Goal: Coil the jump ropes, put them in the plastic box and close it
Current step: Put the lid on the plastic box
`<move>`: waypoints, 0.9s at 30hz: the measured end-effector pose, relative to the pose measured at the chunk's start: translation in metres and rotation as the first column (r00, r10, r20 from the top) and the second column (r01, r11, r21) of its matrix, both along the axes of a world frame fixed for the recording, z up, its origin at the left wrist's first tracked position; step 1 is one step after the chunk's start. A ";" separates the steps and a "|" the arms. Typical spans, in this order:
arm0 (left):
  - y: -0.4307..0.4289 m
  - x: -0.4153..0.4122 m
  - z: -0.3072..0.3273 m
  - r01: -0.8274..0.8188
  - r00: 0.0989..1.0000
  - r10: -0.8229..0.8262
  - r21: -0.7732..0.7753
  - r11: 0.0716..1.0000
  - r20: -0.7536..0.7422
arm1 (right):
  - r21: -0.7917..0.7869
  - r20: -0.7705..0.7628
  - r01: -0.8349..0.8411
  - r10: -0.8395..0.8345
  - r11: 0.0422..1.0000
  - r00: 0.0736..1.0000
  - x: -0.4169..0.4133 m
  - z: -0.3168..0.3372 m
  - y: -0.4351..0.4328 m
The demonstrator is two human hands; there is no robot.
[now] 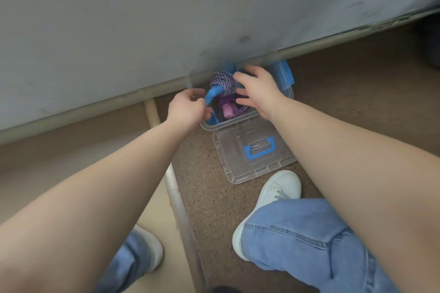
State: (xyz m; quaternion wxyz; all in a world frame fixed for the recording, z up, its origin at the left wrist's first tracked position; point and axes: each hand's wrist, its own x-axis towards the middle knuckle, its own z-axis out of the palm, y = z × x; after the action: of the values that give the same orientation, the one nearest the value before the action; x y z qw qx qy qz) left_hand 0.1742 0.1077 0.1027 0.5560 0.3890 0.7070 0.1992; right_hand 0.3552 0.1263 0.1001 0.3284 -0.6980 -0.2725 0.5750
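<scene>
A clear plastic box (228, 122) with blue latches stands on the floor against the wall. Inside it lies a coiled purple jump rope (229, 108). Above that sits a coiled blue-and-white striped jump rope (223, 79) with blue handles (212, 95). My left hand (188, 108) is at the box's left rim, its fingers curled by a blue handle. My right hand (258, 89) has spread fingers resting on the striped coil from the right. The clear lid (240, 166), with a blue carry handle (259, 147), lies flat on the floor in front of the box.
A grey wall (166, 19) with a skirting strip runs behind the box. A metal floor strip (176, 195) divides cork-like flooring from smooth flooring. My knees in jeans and white shoes (278, 191) are close to the lid.
</scene>
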 end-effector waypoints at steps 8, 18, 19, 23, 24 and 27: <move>-0.035 -0.009 -0.001 -0.105 0.994 0.105 -0.023 0.994 -0.010 | -0.052 0.396 -0.101 0.114 0.993 0.911 0.011 0.010 -0.035; -0.095 0.014 -0.027 -0.138 0.989 0.147 -0.222 0.965 0.026 | -0.464 0.626 -0.145 0.439 0.874 0.644 0.079 -0.020 -0.101; -0.098 0.017 -0.033 -0.126 0.991 0.135 -0.256 0.958 0.018 | -0.491 0.615 -0.147 0.461 0.859 0.639 0.081 -0.027 -0.100; -0.102 0.025 -0.058 -0.035 0.999 0.032 -0.338 0.940 -0.015 | -0.526 0.538 -0.144 0.459 0.838 0.707 0.086 -0.059 -0.101; -0.100 0.027 -0.063 -0.006 1.000 -0.004 -0.346 0.938 -0.027 | -0.548 0.529 -0.135 0.468 0.825 0.708 0.087 -0.065 -0.102; -0.097 0.031 -0.079 0.058 0.994 -0.087 -0.383 0.922 -0.059 | -0.636 0.491 -0.100 0.501 0.765 0.712 0.093 -0.080 -0.106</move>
State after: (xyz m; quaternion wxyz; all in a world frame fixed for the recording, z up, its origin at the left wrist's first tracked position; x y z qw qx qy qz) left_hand 0.2048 0.0112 0.0241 0.6011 0.3069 0.7376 0.0229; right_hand 0.4484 0.0203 0.0203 -0.1099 -0.8569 -0.2994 0.4051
